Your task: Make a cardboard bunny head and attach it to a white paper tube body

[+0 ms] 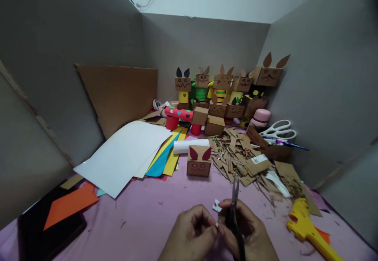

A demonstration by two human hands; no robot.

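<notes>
My left hand (195,231) pinches a tiny white scrap (217,224) between thumb and finger, close against the other hand. In my right hand (246,225) is a pair of black-handled scissors (234,202), their narrow blades pointing up and nearly together. By the right fingertips shows a small notched white paper piece (217,206); I cannot tell whether the fingers touch it. Beyond both hands stands a small cardboard box head (199,166) with a drawn face and dark red paper ears.
White sheets (126,150) overlap coloured paper at left, near an orange sheet (71,204). Cardboard scraps (233,150) are heaped at right, above a yellow glue gun (307,225). Several cardboard animal figures (223,81) stand at the back. White-handled scissors (279,131) rest in a box.
</notes>
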